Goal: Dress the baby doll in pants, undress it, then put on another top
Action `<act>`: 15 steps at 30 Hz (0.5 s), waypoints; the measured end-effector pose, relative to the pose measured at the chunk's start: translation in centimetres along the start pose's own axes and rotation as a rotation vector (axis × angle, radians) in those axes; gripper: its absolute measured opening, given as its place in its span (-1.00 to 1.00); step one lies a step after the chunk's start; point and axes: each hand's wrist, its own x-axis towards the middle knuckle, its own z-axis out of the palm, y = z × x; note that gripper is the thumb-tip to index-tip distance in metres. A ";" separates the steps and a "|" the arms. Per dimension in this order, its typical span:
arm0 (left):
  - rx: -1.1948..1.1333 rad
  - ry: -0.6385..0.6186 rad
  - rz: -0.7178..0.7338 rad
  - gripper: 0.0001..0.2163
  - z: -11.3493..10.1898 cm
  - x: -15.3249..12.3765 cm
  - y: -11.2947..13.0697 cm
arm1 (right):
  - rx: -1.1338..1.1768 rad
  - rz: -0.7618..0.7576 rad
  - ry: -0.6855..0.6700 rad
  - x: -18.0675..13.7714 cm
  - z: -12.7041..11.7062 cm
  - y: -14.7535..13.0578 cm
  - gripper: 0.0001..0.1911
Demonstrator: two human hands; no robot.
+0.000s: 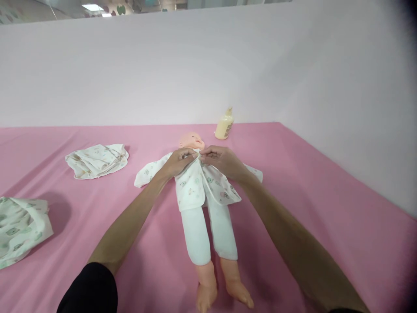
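A baby doll (206, 282) lies on its back on the pink sheet, its head away from me and its bare feet toward me. It wears a white printed baby jacket (192, 191), with the sleeves spread to both sides and the lower front parted over white legs. At the collar, my left hand (180, 161) pinches one front edge of the jacket. My right hand (221, 160) pinches the other edge just beside it, fingertips nearly meeting below the doll's chin. Any fastener between the fingers is too small to make out.
Behind the doll, a pump bottle (224, 126) of pale yellow liquid stands near the white wall (146, 74). Folded printed cloth (97, 161) lies to the left, and another printed cloth (24, 228) sits nearer at the left edge. The pink sheet (293, 182) covers the surface.
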 end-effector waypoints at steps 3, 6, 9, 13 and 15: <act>-0.058 0.005 -0.049 -0.68 -0.1 -0.1 0.1 | -0.053 -0.113 0.108 0.1 1.0 1.2 -0.75; -0.093 0.005 -0.115 -0.67 -0.2 -0.2 0.4 | -0.099 -0.205 0.170 0.2 1.6 1.8 -0.81; -0.124 -0.015 -0.168 -0.66 -0.3 -0.3 0.6 | -0.151 -0.261 0.207 0.3 1.8 2.0 -0.84; -0.148 -0.037 -0.210 -0.66 -0.4 -0.3 0.6 | -0.191 -0.302 0.220 0.4 1.9 2.4 -0.87; -0.139 -0.051 -0.221 -0.68 -0.5 -0.2 0.6 | -0.222 -0.324 0.225 0.4 1.9 2.8 -0.87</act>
